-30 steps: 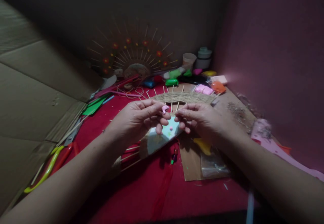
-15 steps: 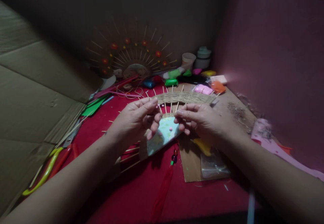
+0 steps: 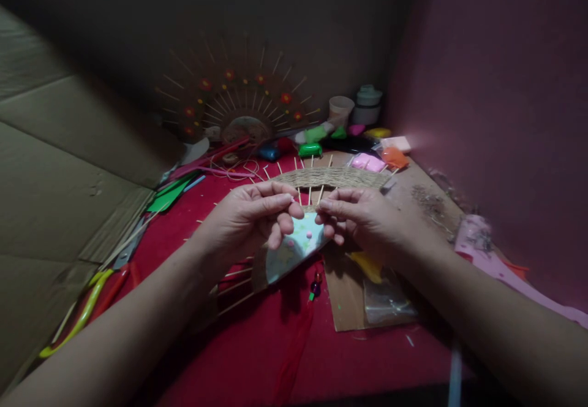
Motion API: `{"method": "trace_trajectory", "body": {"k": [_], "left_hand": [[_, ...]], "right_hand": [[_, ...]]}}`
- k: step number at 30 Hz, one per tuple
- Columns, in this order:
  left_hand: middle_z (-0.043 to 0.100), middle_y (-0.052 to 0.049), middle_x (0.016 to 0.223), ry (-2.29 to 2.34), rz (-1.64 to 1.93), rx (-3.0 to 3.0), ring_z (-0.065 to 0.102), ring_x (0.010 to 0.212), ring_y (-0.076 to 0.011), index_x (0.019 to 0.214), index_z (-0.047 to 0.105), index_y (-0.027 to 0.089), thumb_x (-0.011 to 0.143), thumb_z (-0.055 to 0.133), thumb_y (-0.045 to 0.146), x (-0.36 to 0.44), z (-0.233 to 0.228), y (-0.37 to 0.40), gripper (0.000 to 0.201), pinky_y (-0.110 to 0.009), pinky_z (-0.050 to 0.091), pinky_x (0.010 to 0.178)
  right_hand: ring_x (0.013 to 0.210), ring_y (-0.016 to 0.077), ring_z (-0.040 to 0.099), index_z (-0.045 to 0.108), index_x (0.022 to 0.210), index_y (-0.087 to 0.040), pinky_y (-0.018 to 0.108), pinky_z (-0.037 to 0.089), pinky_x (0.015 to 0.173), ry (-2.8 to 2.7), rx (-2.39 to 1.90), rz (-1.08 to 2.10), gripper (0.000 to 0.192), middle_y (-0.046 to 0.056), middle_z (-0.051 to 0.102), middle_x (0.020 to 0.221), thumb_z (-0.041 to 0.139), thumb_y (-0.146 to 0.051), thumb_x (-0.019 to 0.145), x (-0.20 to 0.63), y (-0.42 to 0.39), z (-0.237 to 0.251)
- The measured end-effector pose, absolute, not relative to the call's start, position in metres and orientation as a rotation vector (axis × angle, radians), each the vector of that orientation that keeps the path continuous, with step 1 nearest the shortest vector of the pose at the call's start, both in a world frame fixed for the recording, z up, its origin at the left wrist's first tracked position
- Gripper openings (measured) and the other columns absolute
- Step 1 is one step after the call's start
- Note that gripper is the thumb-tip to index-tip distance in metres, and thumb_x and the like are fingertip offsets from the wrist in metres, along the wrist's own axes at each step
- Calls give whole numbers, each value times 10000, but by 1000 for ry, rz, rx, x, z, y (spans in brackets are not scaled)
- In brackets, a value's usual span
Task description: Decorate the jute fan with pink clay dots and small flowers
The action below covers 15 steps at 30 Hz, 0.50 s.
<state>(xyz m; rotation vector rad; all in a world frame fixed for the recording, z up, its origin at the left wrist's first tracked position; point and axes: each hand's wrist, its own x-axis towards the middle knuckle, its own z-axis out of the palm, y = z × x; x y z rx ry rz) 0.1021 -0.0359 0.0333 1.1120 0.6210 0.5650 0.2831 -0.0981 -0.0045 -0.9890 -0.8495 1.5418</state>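
Observation:
My left hand is closed in a pinch over the fan, with a tiny pale pink bit at the thumb and fingertip. Close to its right, my right hand also has thumb and forefinger pressed together; whatever lies between them is too small to make out. Beneath both hands lies a woven fan with thin wooden sticks and a light blue patterned centre. Small pink balls rest on that centre. A red tassel with beads lies below the fan.
Scissors with yellow and red handles lie at the left by cardboard. Packets of coloured clay, such as orange and pink, line the back. Behind stands a flower-decorated fan, with a cup to its right.
My left hand has moved right, nearer to my right hand, and its thumb and forefinger have come together on the tiny pink bit. My right hand has barely moved.

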Motion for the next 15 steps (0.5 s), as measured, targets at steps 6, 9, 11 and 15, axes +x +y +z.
{"method": "trace_trajectory", "body": {"k": [6,9,11,15], "left_hand": [[667,-20,664,563,591,1065,591,429,-75,882,658,105,799,566,52,102,34,-36,135,-143,501,387],[647,-18,605,561,540,1066,569,386,-89,861,658,108,838,560,144,102,33,-36,107,-152,467,324],[645,-26,580,549,502,1071,562,367,-99,846,654,113,851,557,201,101,32,-37,131,-153,441,293],[657,-36,565,530,474,1096,540,324,-97,821,656,118,839,581,251,99,31,-36,154,-150,421,276]], "right_hand": [[483,69,574,620,711,-138,160,418,404,-848,-985,1546,202,13,646,654,751,-291,694,284,-98,-5],[489,67,573,624,711,-135,160,419,406,-857,-979,1545,197,18,647,663,743,-292,706,284,-98,-6],[488,66,570,628,712,-136,161,420,408,-862,-972,1541,187,22,648,663,732,-291,720,284,-98,-7],[492,68,573,634,711,-137,158,421,408,-862,-961,1545,172,25,649,664,723,-283,730,284,-98,-7]]}}
